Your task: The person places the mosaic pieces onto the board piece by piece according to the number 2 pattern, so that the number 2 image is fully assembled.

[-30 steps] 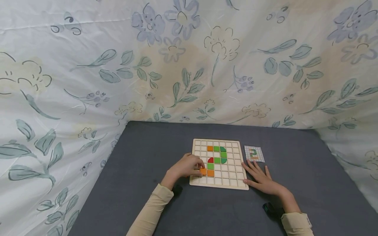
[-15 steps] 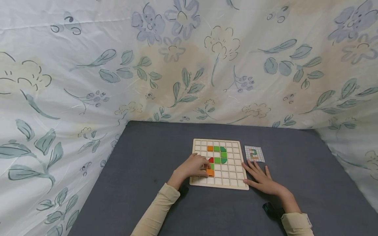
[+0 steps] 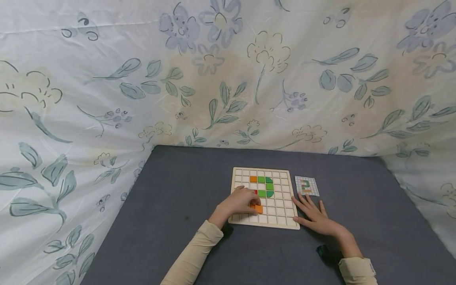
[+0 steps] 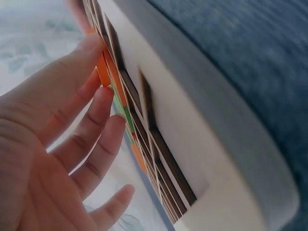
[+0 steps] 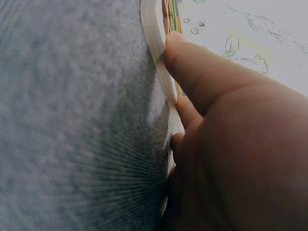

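Note:
My left hand (image 3: 239, 202) pinches an orange square tile (image 3: 259, 209) between thumb and fingertips, low over the wooden grid board (image 3: 279, 210). In the left wrist view, this tile (image 4: 103, 71) shows at the fingertips, just above the board's surface. Part of another orange tile (image 3: 252, 206) lies on the board beside it. Farther up sit green square tiles (image 3: 261, 193), rounded dark green tiles (image 3: 270, 194) and an orange tile (image 3: 253, 179). A red piece is mostly hidden by my fingers. My right hand (image 3: 318, 218) rests with spread fingers against the board's right edge.
A small pattern card (image 3: 310, 187) lies right of the board, above my right fingertips. Dark grey cloth (image 3: 171, 190) covers the table. Floral fabric (image 3: 221, 79) hangs behind it and along the sides.
My left hand has moved to the right across the board, carrying the orange tile past the other orange tile. The right hand has stayed in place.

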A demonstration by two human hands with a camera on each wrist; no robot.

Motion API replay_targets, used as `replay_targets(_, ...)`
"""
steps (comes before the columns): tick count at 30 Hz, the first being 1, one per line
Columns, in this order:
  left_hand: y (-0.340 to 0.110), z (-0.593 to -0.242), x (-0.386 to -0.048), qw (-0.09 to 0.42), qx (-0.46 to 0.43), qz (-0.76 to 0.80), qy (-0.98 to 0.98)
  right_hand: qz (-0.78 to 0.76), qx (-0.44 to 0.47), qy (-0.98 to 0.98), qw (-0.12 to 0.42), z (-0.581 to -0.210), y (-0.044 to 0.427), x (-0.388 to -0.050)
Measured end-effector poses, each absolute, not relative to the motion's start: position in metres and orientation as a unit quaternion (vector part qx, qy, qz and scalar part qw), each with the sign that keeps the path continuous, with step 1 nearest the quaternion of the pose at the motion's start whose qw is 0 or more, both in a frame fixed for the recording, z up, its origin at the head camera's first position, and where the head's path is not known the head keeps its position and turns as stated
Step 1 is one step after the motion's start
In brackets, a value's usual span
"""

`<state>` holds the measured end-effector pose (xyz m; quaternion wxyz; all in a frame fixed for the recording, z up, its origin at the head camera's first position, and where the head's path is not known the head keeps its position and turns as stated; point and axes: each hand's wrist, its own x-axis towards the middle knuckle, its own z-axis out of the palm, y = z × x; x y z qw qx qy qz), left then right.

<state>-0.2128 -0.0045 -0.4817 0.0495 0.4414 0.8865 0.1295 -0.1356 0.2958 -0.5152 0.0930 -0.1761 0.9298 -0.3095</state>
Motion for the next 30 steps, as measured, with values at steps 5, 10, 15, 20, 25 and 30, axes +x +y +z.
replay_targets(5, -0.001, -0.481, -0.211, 0.050, 0.439, 0.126, 0.888, -0.307, -0.176, 0.931, 0.094, -0.514, 0.296, -0.136)
replay_targets(10, 0.002, -0.478, -0.209, 0.044, 0.439, 0.125, 0.889, -0.307, -0.175, 0.931, 0.095, -0.514, 0.295, -0.136)
replay_targets(15, 0.004, -0.477, -0.207, 0.039, 0.438, 0.116, 0.891, -0.306, -0.175, 0.931, 0.095, -0.514, 0.295, -0.136)
replay_targets(20, 0.007, -0.476, -0.207, 0.037, 0.430, 0.105, 0.896, -0.308, -0.175, 0.930, 0.093, -0.515, 0.296, -0.136)
replay_targets(25, 0.008, -0.478, -0.207, 0.038, 0.426, 0.099, 0.899, -0.311, -0.177, 0.929, 0.093, -0.516, 0.296, -0.136)
replay_targets(30, 0.005, -0.480, -0.207, 0.032, 0.423, 0.099, 0.900, -0.309, -0.179, 0.930, 0.092, -0.516, 0.297, -0.136)
